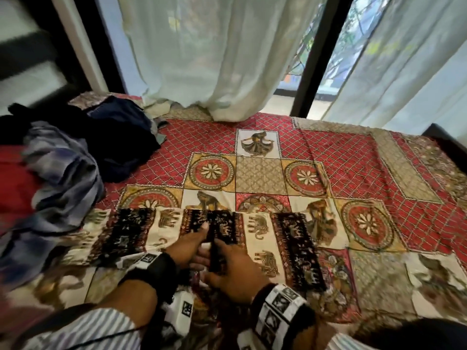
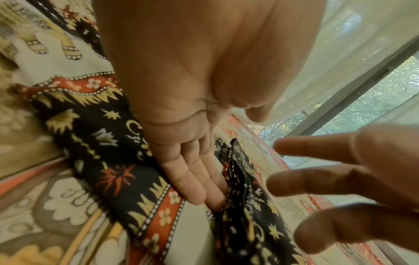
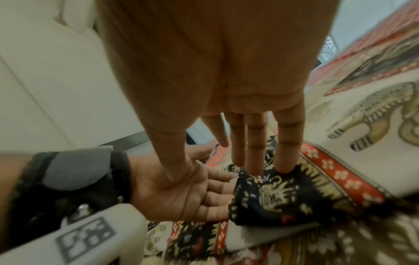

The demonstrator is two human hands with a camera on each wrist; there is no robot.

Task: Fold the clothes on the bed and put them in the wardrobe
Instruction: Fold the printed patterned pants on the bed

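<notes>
Both flat, open hands, left hand (image 1: 192,245) and right hand (image 1: 233,270), press the elephant-print cloth (image 1: 262,238), its long axis stretching left-right across the lower frame.

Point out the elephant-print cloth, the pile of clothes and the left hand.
Elephant-print cloth (image 1: 260,231): head view, on a cream panel with an elephant.
Pile of clothes (image 1: 65,168): head view, on the blue-grey garment at the left of the bed.
Left hand (image 1: 188,245): head view, on the back of the hand.

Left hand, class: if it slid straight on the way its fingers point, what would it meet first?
Probably the dark raised fold of the elephant-print cloth; the left hand's fingertips already reach its edge, just under the right hand.
</notes>
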